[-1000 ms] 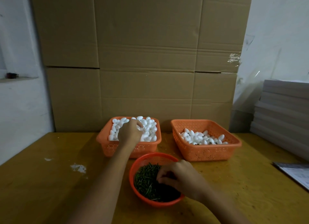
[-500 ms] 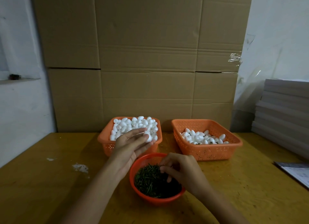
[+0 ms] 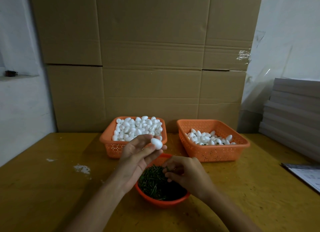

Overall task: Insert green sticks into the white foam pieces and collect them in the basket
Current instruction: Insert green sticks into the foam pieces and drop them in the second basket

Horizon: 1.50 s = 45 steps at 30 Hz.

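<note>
My left hand (image 3: pixel 136 155) is palm-up above the round orange bowl (image 3: pixel 161 203) and pinches one white foam piece (image 3: pixel 156 143) at its fingertips. Over the pile of green sticks (image 3: pixel 152 181) in that bowl, my right hand (image 3: pixel 187 175) is curled, its fingertips pinching a green stick (image 3: pixel 166 169). Behind my left hand stands the left orange basket (image 3: pixel 108 143), heaped with plain foam pieces (image 3: pixel 138 128). The right orange basket (image 3: pixel 216 153) holds a shallower layer of foam pieces (image 3: pixel 207 138), with bits of green showing among them.
A cardboard wall (image 3: pixel 147 58) stands right behind the baskets. Grey boards (image 3: pixel 294 117) are stacked at the right, with a printed sheet (image 3: pixel 306 176) near the table's right edge. White crumbs (image 3: pixel 81 168) lie on the wooden table (image 3: pixel 52 188) at the left.
My left hand came back from the left basket with a foam piece and turned palm-up over the bowl. My right hand stayed at the sticks, closing its fingertips on one.
</note>
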{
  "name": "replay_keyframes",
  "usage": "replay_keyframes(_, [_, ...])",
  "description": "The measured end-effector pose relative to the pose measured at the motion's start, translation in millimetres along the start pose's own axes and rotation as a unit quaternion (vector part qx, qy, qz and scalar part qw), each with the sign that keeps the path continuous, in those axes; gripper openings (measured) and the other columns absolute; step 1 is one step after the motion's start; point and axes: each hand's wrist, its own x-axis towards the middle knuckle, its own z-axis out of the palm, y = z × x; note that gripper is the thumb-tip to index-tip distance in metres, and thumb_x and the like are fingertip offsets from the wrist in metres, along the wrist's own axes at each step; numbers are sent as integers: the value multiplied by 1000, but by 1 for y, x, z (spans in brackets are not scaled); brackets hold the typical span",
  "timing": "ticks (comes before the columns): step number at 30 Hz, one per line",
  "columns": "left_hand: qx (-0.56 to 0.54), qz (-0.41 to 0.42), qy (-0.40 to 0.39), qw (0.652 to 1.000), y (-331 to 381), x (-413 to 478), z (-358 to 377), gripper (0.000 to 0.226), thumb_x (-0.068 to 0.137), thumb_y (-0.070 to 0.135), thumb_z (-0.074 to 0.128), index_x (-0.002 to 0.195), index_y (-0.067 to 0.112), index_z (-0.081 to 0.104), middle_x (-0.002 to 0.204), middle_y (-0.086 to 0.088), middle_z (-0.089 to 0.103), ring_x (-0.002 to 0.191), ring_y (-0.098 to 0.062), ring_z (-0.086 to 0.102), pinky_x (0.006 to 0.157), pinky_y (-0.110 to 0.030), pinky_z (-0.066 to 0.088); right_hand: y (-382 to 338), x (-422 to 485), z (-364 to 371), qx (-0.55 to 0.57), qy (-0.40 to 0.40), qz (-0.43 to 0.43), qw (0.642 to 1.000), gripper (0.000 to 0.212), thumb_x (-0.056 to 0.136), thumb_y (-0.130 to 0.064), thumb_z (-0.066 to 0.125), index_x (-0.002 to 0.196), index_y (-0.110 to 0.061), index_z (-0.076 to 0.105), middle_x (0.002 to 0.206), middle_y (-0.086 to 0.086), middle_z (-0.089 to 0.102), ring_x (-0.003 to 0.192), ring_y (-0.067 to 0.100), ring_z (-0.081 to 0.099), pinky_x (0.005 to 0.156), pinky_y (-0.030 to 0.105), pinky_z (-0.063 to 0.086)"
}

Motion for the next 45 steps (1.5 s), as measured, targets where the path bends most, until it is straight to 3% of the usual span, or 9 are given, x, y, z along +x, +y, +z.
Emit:
replay_keyframes(7, [-3, 4, -14, 1000, -3, -1, 6, 37, 78, 4, 83, 112, 15, 75, 127, -20, 70, 113, -43, 72, 86, -34, 62, 0, 0, 1, -4, 2, -4, 1000, 39, 92, -11, 78, 123, -32, 68, 97, -16, 78, 80, 0, 75, 81, 27, 62])
replay_keyframes(11, [4, 3, -39, 999, -3, -3, 8, 43, 76, 9, 92, 115, 13, 75, 127, -18, 70, 116, -42, 71, 88, -34, 62, 0, 0, 1, -9, 5, -6, 1000, 36, 92, -13, 78, 122, -30, 69, 95, -16, 77, 81, -1, 75, 81, 28, 62])
replay_keyframes(16, [15, 12, -36, 999, -5, -3, 6, 27, 78, -3, 82, 101, 10, 78, 124, -18, 71, 116, -42, 71, 87, -34, 61, 0, 0, 0, -20, 6, -2, 1000, 26, 92, -11, 79, 115, -23, 73, 95, -16, 77, 84, -4, 74, 80, 29, 62])
replay_keyframes(24, [17, 15, -34, 999, -4, -3, 1, 24, 72, -4, 80, 91, 11, 78, 129, -21, 70, 117, -40, 71, 88, -34, 61, -1, 1, -1, -46, -4, -8, 999, 20, 93, -18, 78, 111, -26, 79, 97, -16, 78, 91, -5, 72, 85, 26, 60])
replay_keyframes(29, [47, 16, -38, 998, -5, -3, 1, 24, 73, -6, 85, 89, 9, 77, 125, -20, 71, 114, -39, 72, 88, -35, 61, 0, 1, 0, -45, 3, -7, 999, 21, 92, -18, 79, 111, -28, 80, 98, -17, 78, 93, -6, 71, 86, 26, 60])
replay_keyframes(33, [55, 15, -37, 998, -5, -3, 1, 38, 63, 5, 96, 96, 11, 77, 124, -19, 71, 109, -35, 73, 88, -35, 61, 0, 1, 0, -44, 2, -6, 999, 20, 92, -19, 79, 110, -29, 80, 98, -18, 78, 93, -6, 71, 87, 28, 59])
replay_keyframes(38, [70, 6, -18, 997, -6, -3, -1, 37, 69, -6, 86, 98, 17, 78, 124, -16, 73, 107, -30, 73, 88, -34, 60, 1, 2, 0, -48, 0, -6, 999, 20, 93, -20, 78, 111, -29, 80, 99, -17, 78, 94, -4, 71, 88, 29, 59])
replay_keyframes(45, [89, -1, -17, 996, -5, -4, 1, 39, 64, 5, 90, 99, 18, 80, 118, -9, 75, 108, -23, 72, 90, -33, 59, 1, 1, 1, -42, 7, -11, 999, 21, 93, -19, 78, 112, -28, 79, 94, -20, 77, 92, -6, 71, 86, 27, 60])
